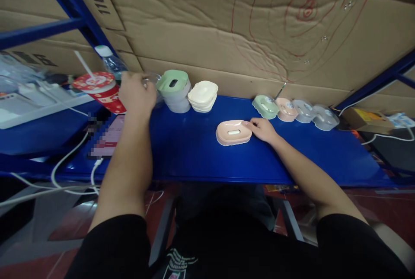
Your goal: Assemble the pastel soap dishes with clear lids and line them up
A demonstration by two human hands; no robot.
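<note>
A pink soap dish (234,133) with a pale oval piece in its middle sits on the blue tabletop. My right hand (263,129) pinches its right rim between thumb and fingers. At the far left, my left hand (138,93) is curled beside a clear plastic piece (154,81); blur and the back of the hand hide what its fingers hold. Just right of that hand stands a stack with a green dish (173,81) on top of translucent ones. Beside it is a stack of cream dishes (203,95).
Along the back right are a green covered dish (266,107), a pink one (287,110) and grey ones (304,111). A thin tool (280,91) stands behind them. On the left are a red cup (103,94), a bottle (111,62), a phone (108,138) and cables.
</note>
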